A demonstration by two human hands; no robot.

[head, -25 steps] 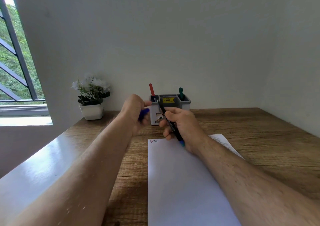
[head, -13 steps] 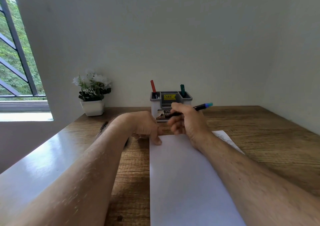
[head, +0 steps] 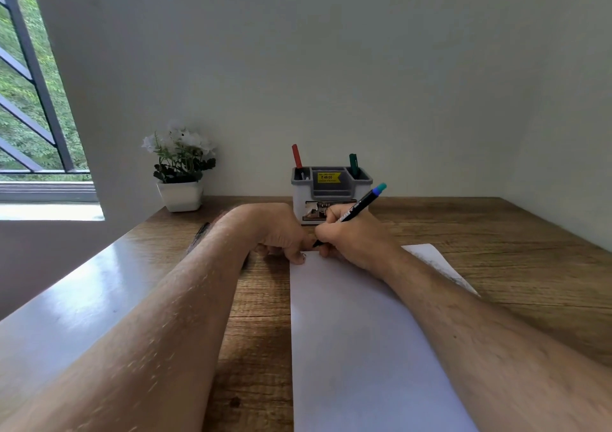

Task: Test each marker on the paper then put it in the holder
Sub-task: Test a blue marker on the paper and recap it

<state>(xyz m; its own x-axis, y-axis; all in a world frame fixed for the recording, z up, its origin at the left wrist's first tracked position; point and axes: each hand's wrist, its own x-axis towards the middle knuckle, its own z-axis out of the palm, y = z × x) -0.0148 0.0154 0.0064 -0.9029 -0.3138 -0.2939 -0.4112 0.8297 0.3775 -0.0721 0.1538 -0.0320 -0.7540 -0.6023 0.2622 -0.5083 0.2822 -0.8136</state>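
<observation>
My right hand (head: pixel 354 239) grips a black marker (head: pixel 361 202) with a blue-teal rear end. Its tip points down at the top edge of the white paper (head: pixel 357 332). My left hand (head: pixel 281 233) rests at the paper's top left corner, thumb pressing the sheet, fingers curled under. The blue cap it held a second ago is hidden inside them. Behind both hands stands the grey and white holder (head: pixel 331 196). A red marker (head: pixel 296 156) sits in its left slot and a green marker (head: pixel 353 164) in its right slot.
Another dark marker (head: pixel 201 233) lies on the wooden table (head: pixel 513 266) left of my left forearm, partly hidden. A white pot of white flowers (head: pixel 180 166) stands at the back left by the wall. A window is at far left.
My right hand turned the marker tip-down and lowered it to the paper's top edge. My left hand dropped onto the paper's corner, and the blue cap went out of sight.
</observation>
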